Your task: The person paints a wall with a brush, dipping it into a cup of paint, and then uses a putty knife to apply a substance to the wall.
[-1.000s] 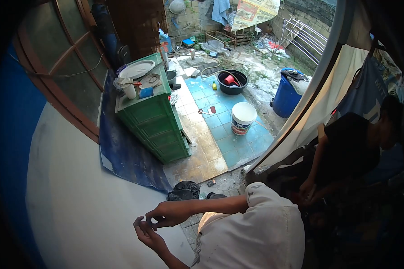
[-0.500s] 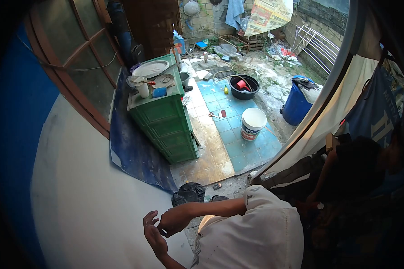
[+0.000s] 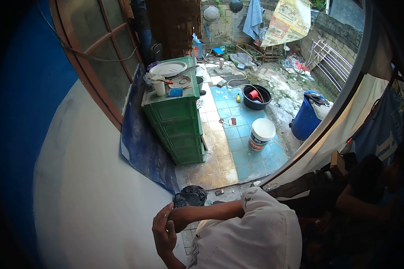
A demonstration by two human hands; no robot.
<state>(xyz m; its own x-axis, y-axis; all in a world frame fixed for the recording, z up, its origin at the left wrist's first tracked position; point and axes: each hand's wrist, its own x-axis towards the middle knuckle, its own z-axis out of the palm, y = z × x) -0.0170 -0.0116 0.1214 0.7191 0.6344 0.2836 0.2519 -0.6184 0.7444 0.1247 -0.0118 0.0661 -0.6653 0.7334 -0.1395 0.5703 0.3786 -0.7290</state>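
Observation:
My left hand [image 3: 164, 232] is raised at the lower centre, its fingers upright and its thumb apart, with nothing visible in it. Against its palm side rests my right hand [image 3: 179, 218], reached by the bare forearm from the white sleeve [image 3: 255, 201]. The right hand's fingers are mostly hidden behind the left hand. Both hands are in front of the pale wall surface [image 3: 98, 193], close to a black plastic bag [image 3: 194, 193].
A green cabinet [image 3: 173, 130] holds a plate, a cup and a blue roll. Beyond are a white bucket [image 3: 262, 130], a black basin [image 3: 256, 97] and a blue bin [image 3: 306, 117]. Another person [image 3: 366, 190] is in shadow at the right.
The view has shifted, so the cabinet and yard appear further right and slightly lower. My right hand's fingers, visible before, are now tucked behind my left hand, whose fingers are straighter.

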